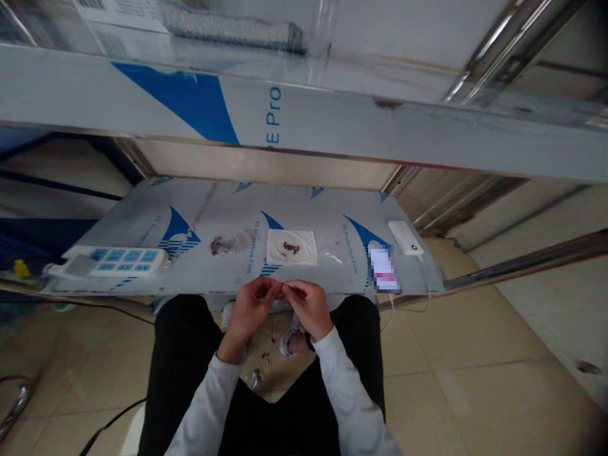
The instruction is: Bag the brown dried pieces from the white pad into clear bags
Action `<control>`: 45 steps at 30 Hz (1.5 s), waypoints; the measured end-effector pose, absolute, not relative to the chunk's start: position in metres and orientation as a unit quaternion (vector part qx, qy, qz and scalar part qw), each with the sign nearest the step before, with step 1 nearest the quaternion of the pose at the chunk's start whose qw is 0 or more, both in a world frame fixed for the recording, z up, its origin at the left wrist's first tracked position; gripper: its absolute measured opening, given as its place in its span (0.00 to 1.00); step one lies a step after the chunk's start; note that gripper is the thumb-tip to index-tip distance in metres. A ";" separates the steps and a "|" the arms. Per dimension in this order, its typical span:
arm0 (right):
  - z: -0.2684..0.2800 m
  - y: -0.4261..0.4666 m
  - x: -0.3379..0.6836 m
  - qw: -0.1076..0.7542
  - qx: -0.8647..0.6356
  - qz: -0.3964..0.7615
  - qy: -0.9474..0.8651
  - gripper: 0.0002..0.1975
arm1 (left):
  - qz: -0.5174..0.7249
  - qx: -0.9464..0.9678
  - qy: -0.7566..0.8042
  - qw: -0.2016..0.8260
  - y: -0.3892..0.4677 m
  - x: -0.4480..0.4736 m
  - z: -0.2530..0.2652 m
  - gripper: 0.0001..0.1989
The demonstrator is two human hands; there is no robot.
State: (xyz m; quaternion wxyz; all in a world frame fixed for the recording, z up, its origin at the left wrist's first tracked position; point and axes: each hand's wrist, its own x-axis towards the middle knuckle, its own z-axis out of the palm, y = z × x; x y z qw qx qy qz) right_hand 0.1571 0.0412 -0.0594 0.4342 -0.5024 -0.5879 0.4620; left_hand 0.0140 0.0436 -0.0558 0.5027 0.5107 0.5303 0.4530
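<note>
My left hand (251,306) and my right hand (308,306) meet just in front of the shelf's near edge. Their fingertips are pinched together, and whatever lies between them is too small to make out. Beyond the hands lies a white paper sheet (304,256) on the film-covered shelf (228,209). Several small dark brown pieces (291,247) rest in a little heap on the paper. To its left is a clear plastic bag (231,244) with brown bits in it. Right of the paper, another clear plastic piece (333,253) lies flat.
A white power strip (133,261) sits at the left of the shelf. A phone (384,269) and a white power bank (405,237) with cables lie at the right. An upper shelf (332,123) crosses above. Brown scraps (257,378) are on the floor between the legs.
</note>
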 end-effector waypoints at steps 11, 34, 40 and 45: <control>-0.105 0.188 0.291 0.190 -0.688 0.144 -0.686 0.46 | 0.468 0.462 0.581 0.479 0.040 -0.022 -0.063 0.15; -0.136 0.220 0.332 0.304 -0.716 0.218 -0.589 0.17 | 0.481 0.395 0.617 0.480 0.044 -0.039 -0.062 0.22; -0.134 0.209 0.324 0.355 -0.694 0.200 -0.594 0.20 | 0.478 0.399 0.625 0.471 0.043 -0.041 -0.060 0.22; -0.110 0.206 0.298 0.305 -0.632 0.177 -0.690 0.23 | 0.482 0.400 0.623 0.469 0.043 -0.042 -0.061 0.22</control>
